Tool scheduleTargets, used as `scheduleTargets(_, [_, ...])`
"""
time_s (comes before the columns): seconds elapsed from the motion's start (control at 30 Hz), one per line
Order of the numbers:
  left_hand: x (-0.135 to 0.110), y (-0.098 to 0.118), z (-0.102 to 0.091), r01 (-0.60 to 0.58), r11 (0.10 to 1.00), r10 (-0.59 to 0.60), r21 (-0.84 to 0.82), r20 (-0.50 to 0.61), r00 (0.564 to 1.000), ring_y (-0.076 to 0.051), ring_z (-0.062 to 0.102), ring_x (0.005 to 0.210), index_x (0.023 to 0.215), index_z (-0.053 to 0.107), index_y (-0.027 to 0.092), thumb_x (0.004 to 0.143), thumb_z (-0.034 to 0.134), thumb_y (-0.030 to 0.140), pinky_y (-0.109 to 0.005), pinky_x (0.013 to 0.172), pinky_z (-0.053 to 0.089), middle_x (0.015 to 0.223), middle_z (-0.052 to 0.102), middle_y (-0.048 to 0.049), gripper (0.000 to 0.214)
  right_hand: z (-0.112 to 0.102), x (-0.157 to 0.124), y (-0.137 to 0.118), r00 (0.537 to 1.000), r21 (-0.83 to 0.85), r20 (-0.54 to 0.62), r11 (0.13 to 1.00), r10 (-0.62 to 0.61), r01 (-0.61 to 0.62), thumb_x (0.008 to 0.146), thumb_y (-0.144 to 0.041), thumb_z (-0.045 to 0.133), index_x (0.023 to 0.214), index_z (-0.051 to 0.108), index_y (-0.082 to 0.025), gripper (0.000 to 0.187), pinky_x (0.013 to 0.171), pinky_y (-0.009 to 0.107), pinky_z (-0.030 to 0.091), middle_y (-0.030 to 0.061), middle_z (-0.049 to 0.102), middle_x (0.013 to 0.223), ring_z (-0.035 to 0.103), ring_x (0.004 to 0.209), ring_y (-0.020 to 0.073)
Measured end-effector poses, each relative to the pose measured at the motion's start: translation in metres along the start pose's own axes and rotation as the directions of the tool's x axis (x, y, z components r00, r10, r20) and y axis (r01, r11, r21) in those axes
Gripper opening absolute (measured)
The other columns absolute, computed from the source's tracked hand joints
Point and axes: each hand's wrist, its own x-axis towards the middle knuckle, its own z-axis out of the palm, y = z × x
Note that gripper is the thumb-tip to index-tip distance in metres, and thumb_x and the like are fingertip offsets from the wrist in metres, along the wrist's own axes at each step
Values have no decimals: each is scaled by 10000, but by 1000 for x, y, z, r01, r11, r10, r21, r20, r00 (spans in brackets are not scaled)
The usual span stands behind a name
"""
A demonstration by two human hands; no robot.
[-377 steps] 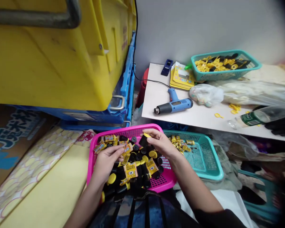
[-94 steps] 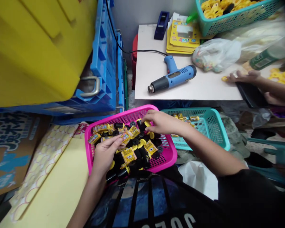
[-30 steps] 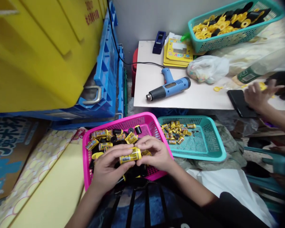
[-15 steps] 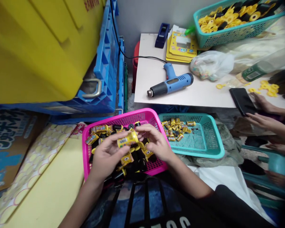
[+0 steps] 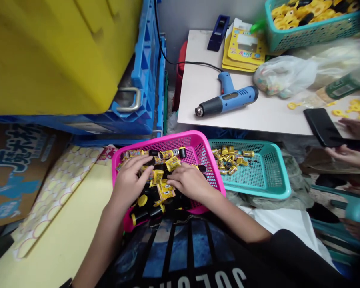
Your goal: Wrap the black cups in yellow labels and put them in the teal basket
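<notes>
Both hands are inside a pink basket [image 5: 210, 172] full of short black tubes with yellow caps [image 5: 140, 216] and yellow printed sleeves [image 5: 166, 191]. My left hand [image 5: 131, 176] lies over the left part of the pile, thumb and fingers apart, touching the pieces there. On the right, my right hand [image 5: 187, 181] reaches in with its fingers stretched over the sleeves and tubes near the middle. Neither hand visibly lifts anything. A yellow-labelled tube [image 5: 173, 163] lies between the hands, towards the back.
A turquoise basket [image 5: 283, 176] with several small yellow-wrapped pieces stands right of the pink one. On the table behind lie a blue heat gun [image 5: 228, 100], yellow cards [image 5: 243, 52] and a plastic bag [image 5: 285, 76]. Another person's hand [image 5: 348, 156] holds a phone [image 5: 324, 127]. Blue crates [image 5: 138, 80] stand left.
The yellow-labelled tube that was held up in my left hand is out of it. Both hands have lowered into the pile, and the view has shifted slightly.
</notes>
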Motion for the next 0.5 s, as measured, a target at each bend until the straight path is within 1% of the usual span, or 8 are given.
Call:
scheduleTargets(0.07, [-7,7,-4,154,978,-155,-138,4,988,-230,691,910,1012,719,198,843,594,425,-391,881,541,997,740,-78,309,-3,-8,5,970,-3,-203,991,-131,133,910,-322,612,980,755,-196,203,741,321,473,61,745,920,602,808,181])
scheduleTargets(0.1, [-10,11,-5,236,941,-227,-242,64,972,-216,699,812,1004,714,190,842,590,452,-365,791,564,904,744,-70,333,-5,-13,7,922,-16,-330,977,-206,212,904,-292,624,989,749,-206,174,737,313,478,55,741,928,598,809,172])
scheduleTargets(0.17, [-15,21,-3,367,804,-277,-469,251,928,-196,693,688,1060,685,172,840,573,504,-325,663,569,784,730,-56,413,-9,-22,7,769,-87,-546,935,-334,344,895,-218,632,984,737,-239,139,726,299,479,35,724,898,581,810,157])
scheduleTargets(0.23, [-17,31,2,428,657,-232,-620,374,898,-170,680,637,1147,637,170,812,622,480,-288,621,557,732,713,-28,456,-12,-27,5,652,-169,-643,905,-402,391,881,-160,633,983,722,-277,178,707,289,477,19,694,859,558,807,153])
scheduleTargets(0.27, [-17,36,6,432,618,-227,-657,377,898,-149,667,617,1162,624,176,778,678,428,-264,618,547,704,699,-5,462,-12,-29,3,628,-188,-659,899,-414,395,872,-163,644,984,715,-290,183,706,289,479,18,678,861,551,812,155])
scheduleTargets(0.37, [-17,46,15,387,602,-277,-698,273,921,-101,626,604,1126,625,190,711,758,289,-208,631,514,651,652,45,447,-13,-27,-2,665,-60,-683,930,-303,362,851,-341,687,1008,693,-289,166,784,344,489,46,641,960,559,896,187])
scheduleTargets(0.43, [-16,49,17,377,613,-293,-695,243,925,-101,623,622,1125,621,189,723,747,278,-210,640,510,666,652,43,431,-14,-23,-4,748,229,-661,937,-50,264,889,-481,596,1082,654,-270,292,832,393,482,71,621,1025,569,965,215])
scheduleTargets(0.5, [-16,50,17,385,630,-282,-675,263,923,-114,632,640,1168,598,186,732,737,273,-225,646,515,685,659,34,467,-16,-18,-5,844,590,-491,796,217,138,936,-510,491,1192,574,-259,368,810,388,492,78,611,1061,582,975,212])
